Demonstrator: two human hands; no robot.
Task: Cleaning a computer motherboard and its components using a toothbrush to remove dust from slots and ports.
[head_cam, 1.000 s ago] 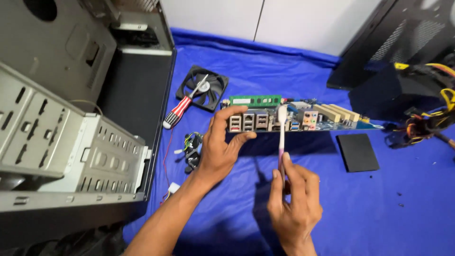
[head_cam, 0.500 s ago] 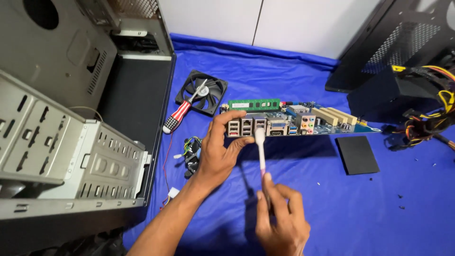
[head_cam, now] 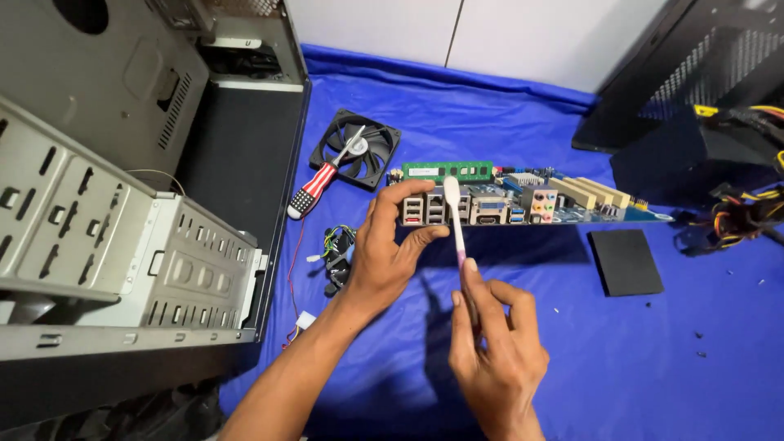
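the right hand (head_cam: 498, 359) is nearest, low in the middle of the view, its fingers pinched together on the pink handle end of a toothbrush (head_cam: 454, 219). the brush stands nearly upright out of that pinch, and its white head reaches up to the row of metal sockets on the near edge of the circuit board (head_cam: 523, 202), touching or just short of them; which one cannot be told. the left hand (head_cam: 392, 253) is just left of the brush, thumb under and fingers over the left end of the board, clamped on it and holding it propped on edge above the blue cloth (head_cam: 653, 343). so the board sits beyond the right hand's grip, at the brush tip, and inside the left hand's grip. a green memory stick (head_cam: 447, 171) stands along the board's far side. left of the left hand lies a bundle of wires (head_cam: 336, 249). a flat black square (head_cam: 625, 261) lies on the cloth to the right. further back a screwdriver (head_cam: 322, 181) with a striped handle rests across a black fan (head_cam: 356, 149). an open grey computer case (head_cam: 122, 212) fills the left side.
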